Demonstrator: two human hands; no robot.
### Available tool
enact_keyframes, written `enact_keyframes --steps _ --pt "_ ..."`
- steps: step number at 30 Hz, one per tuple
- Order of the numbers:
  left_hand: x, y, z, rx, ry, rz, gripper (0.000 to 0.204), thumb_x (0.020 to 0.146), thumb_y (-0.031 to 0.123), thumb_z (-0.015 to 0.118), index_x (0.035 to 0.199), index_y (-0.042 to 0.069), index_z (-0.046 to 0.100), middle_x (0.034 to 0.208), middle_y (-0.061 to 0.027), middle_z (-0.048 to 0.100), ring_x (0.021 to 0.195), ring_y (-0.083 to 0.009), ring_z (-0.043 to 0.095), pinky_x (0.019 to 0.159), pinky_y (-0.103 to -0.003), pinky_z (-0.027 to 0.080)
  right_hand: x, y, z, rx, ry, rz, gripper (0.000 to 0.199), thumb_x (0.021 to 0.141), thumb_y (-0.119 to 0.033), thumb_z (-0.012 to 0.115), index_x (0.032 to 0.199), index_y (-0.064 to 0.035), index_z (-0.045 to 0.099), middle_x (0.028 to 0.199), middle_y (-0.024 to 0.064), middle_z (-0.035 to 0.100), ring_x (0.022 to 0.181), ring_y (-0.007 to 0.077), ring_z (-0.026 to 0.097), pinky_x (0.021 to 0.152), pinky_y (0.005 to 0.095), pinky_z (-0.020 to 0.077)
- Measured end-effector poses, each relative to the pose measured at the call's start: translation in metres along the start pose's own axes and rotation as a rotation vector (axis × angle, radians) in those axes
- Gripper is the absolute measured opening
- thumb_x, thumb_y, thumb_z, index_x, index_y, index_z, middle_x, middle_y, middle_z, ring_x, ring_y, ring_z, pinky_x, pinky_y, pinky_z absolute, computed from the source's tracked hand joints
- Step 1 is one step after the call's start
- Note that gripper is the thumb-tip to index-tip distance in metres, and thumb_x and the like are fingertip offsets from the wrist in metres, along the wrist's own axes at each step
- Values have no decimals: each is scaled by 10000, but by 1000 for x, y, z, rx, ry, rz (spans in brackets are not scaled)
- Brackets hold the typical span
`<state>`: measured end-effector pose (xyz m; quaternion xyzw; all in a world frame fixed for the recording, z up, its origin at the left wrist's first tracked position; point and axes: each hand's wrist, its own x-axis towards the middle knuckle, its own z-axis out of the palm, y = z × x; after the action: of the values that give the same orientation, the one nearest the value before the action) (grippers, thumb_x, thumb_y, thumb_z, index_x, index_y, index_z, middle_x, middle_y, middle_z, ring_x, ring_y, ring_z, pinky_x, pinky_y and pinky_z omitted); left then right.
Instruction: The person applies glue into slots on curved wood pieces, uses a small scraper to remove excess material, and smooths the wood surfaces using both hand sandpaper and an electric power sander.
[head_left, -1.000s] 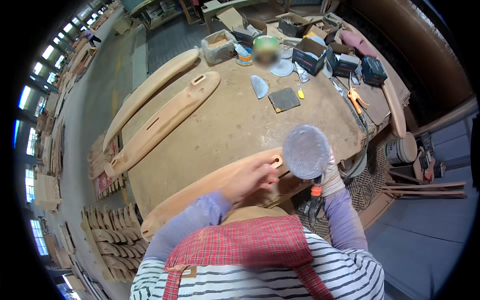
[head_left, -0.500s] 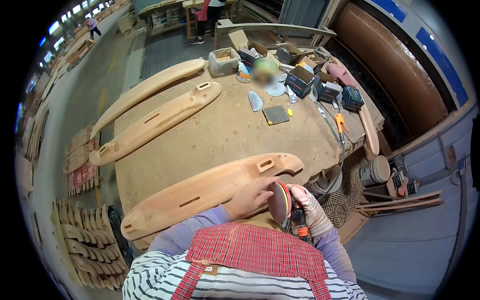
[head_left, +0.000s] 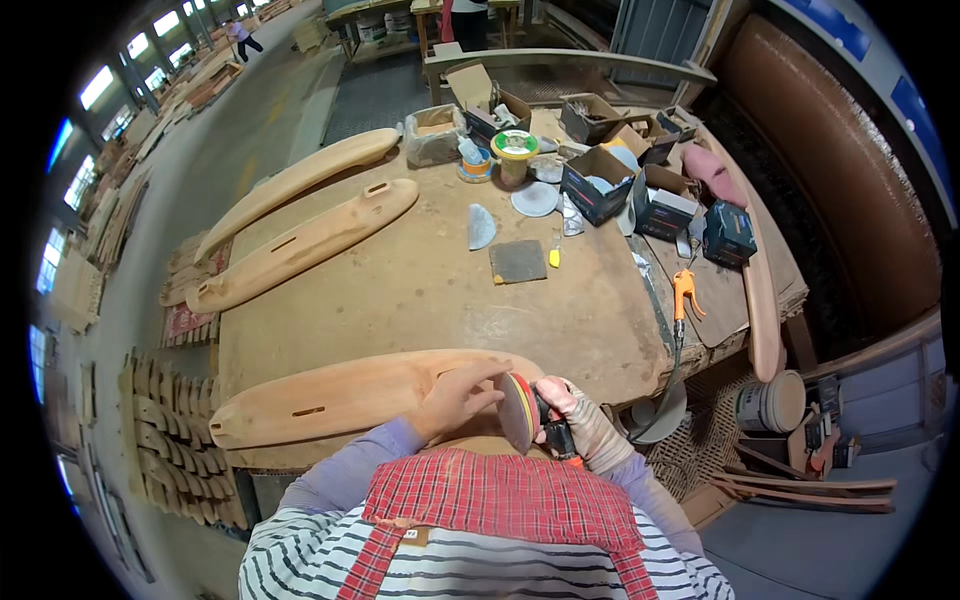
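Observation:
My right hand (head_left: 580, 420), in a light glove or wrapping, grips a handheld disc sander (head_left: 558, 438) in front of my body. The round sanding disc (head_left: 516, 414) stands on edge, its face turned left, with red and yellow layers at its rim. My left hand (head_left: 455, 397) is bare, fingers stretched out and fingertips close to the disc's upper edge; whether they touch it I cannot tell. Under and behind my left hand lies a long, curved wooden piece (head_left: 300, 400) with a slot, along the table's near edge. Its right end is partly hidden by my hands and the disc.
Two similar wooden pieces (head_left: 300, 245) lie at the table's far left. Boxes (head_left: 597, 185), loose sanding discs (head_left: 535, 199), a dark square pad (head_left: 518, 262) and an orange air gun (head_left: 684, 293) with a hose occupy the back and right. Curved parts (head_left: 180, 440) are stacked at left.
My view has tilted up and shifted, so the table and its things sit differently in the picture. Both hands stay at the sander, the left one still by the disc's edge.

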<state>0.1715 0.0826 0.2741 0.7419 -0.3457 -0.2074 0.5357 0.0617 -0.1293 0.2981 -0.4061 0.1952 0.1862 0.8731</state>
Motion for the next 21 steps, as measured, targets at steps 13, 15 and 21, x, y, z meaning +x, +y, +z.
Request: enact_keyframes --steps 13,15,21 --pt "118 0 58 -35 -108 -384 563 882 90 680 1396 39 454 1288 -143 572 1103 -223 604 905 -316 501 30 -107 -120 68 -183 398 449 934 -493 584 1166 -108 588 1034 35 663 795 92 651 554 247 541" --pt "145 16 56 80 -184 -480 511 884 118 690 1350 34 497 1173 -148 635 1021 -217 642 855 -314 520 56 -85 -133 338 -204 273 505 961 -503 524 1249 -90 565 1123 65 660 940 138 665 718 307 589" --pt "164 27 47 306 -78 -297 379 878 144 695 1232 58 592 1049 -142 677 879 -225 686 755 -327 552 67 -109 -120 530 -330 282 540 998 -442 483 1393 -73 465 1338 98 565 1184 188 585 1018 341 490"
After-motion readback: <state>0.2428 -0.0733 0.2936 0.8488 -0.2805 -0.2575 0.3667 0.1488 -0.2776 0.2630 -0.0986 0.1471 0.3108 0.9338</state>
